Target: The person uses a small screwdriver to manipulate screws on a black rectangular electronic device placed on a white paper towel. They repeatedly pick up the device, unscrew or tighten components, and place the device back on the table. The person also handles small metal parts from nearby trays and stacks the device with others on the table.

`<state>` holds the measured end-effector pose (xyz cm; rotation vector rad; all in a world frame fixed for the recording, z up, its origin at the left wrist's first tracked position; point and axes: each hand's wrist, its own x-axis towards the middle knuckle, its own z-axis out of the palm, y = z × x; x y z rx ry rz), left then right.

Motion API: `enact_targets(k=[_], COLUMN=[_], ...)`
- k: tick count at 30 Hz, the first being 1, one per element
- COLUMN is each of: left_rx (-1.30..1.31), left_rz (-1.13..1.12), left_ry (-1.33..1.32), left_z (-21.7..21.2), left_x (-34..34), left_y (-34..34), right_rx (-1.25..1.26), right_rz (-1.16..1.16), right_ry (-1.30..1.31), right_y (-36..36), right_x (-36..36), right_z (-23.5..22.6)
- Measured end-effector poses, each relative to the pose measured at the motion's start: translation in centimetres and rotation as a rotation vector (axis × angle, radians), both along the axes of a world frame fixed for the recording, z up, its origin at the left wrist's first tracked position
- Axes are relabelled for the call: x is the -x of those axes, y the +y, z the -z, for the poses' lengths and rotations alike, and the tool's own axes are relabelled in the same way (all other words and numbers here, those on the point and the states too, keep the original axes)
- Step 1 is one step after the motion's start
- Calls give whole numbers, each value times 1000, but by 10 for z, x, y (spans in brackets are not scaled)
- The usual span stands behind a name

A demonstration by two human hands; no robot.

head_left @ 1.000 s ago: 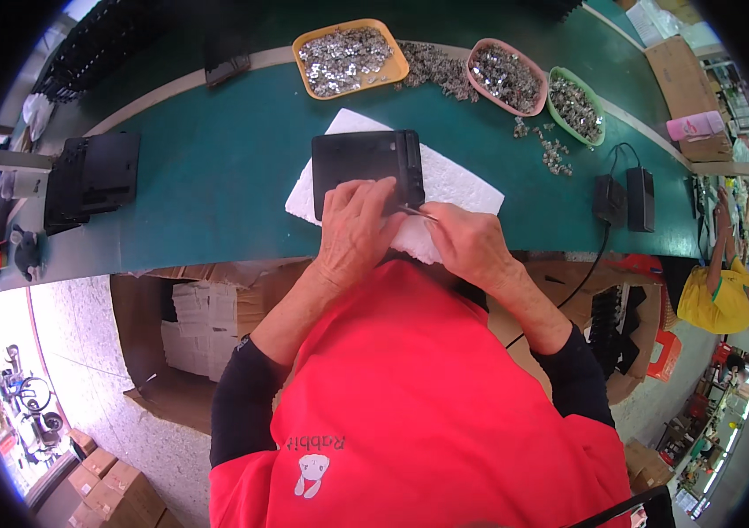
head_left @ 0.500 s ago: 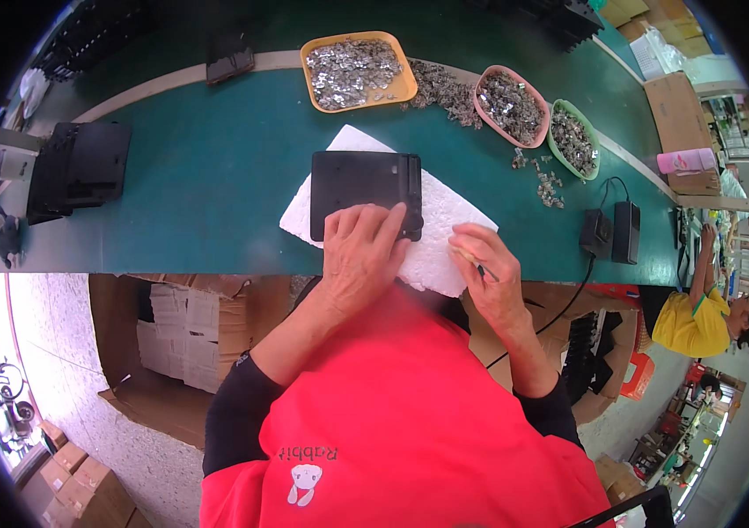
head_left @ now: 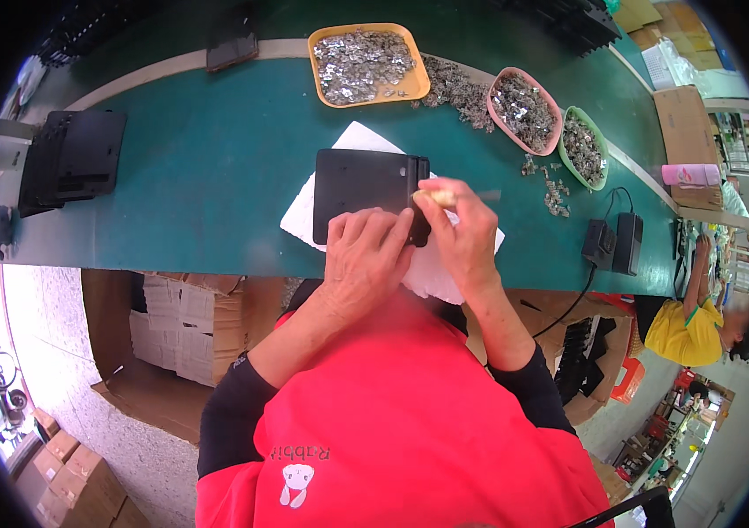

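Observation:
A flat black plastic panel (head_left: 361, 183) lies on a white foam slab (head_left: 302, 216) at the middle of the bench. My left hand (head_left: 366, 255) rests on the panel's near part, its fingers stretched over the surface. At the panel's right edge, my right hand (head_left: 462, 231) is closed around a small tool with a pale yellow handle (head_left: 445, 198). A thin greyish part of that tool points right and is smeared by motion. The handle's left end is close to the ridged strip along the panel's right side; whether they touch I cannot tell.
Small metal clips fill a yellow tray (head_left: 423, 86), a pink tray (head_left: 558, 132) and a green tray (head_left: 602, 176); loose clips (head_left: 458, 92) lie between. Black panels (head_left: 84, 154) stand at left. Black power adapters (head_left: 628, 242) sit right. Cardboard boxes (head_left: 110, 352) are below; a yellow-shirted person (head_left: 687, 333) is at right.
My right hand has moved left and away from me, from above the foam slab to the panel's right edge, with the tool in it. My left hand stays on the panel.

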<state>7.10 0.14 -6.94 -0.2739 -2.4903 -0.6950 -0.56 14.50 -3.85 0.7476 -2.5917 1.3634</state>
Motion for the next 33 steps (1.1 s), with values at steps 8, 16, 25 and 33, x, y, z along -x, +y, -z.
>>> enact_targets(k=[8, 16, 25, 33], left_rx=[16, 33, 18, 23], left_rz=[15, 10, -13, 3], left_ry=[-24, -35, -20, -5], left_z=[-8, -9, -12, -9], left_x=[2, 6, 6, 6], left_y=[0, 2, 4, 3], right_rx=[111, 252, -290, -306], right_rz=[82, 63, 14, 34], right_ry=[-307, -483, -105, 336], right_y=[0, -4, -28, -37], right_x=[31, 65, 74, 31], right_z=[-7, -28, -22, -12])
